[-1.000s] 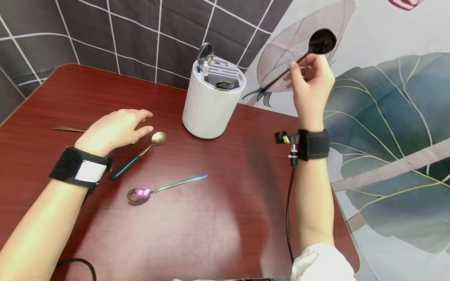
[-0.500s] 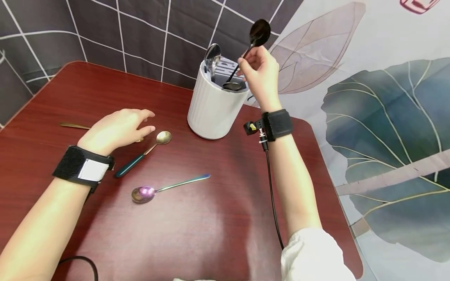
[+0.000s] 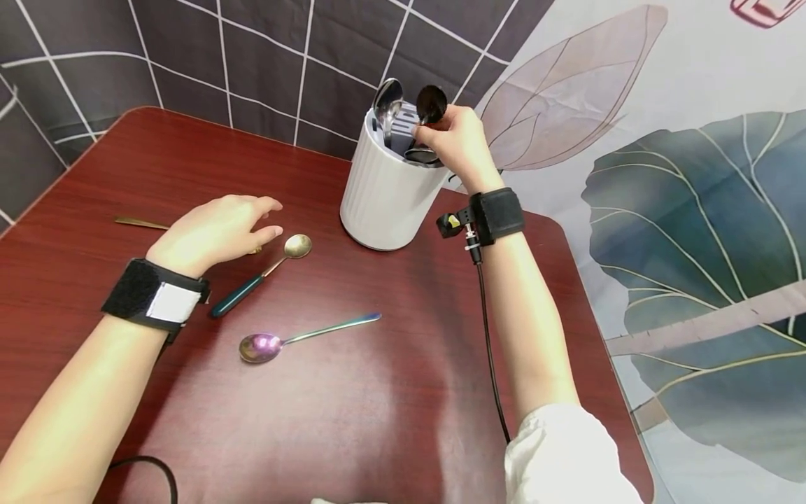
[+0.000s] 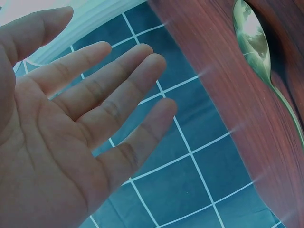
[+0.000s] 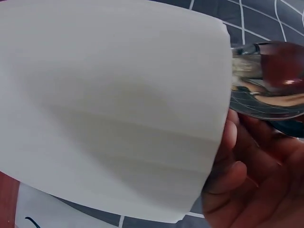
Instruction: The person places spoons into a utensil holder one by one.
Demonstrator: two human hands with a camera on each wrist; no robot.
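In the head view my right hand pinches a black spoon, bowl up, at the top of a white ribbed utensil holder. The spoon's handle is hidden behind my fingers and the rim. Shiny spoons stand in the holder's left part; another bowl shows at its front rim. The right wrist view has the holder's wall filling most of it, my fingers beside the rim. My left hand hovers, fingers relaxed, over a mostly covered gold spoon, close to a green-handled gold spoon.
A rainbow-coloured spoon lies on the red-brown table, in front of the holder. Behind the table hangs a dark cloth with a white grid. A leaf-patterned cloth is at the right. Cables trail from the wrist bands.
My right hand has carried the black spoon leftward to the holder and then lowered it, so its bowl now sits near the rim. The left hand has stayed in place.
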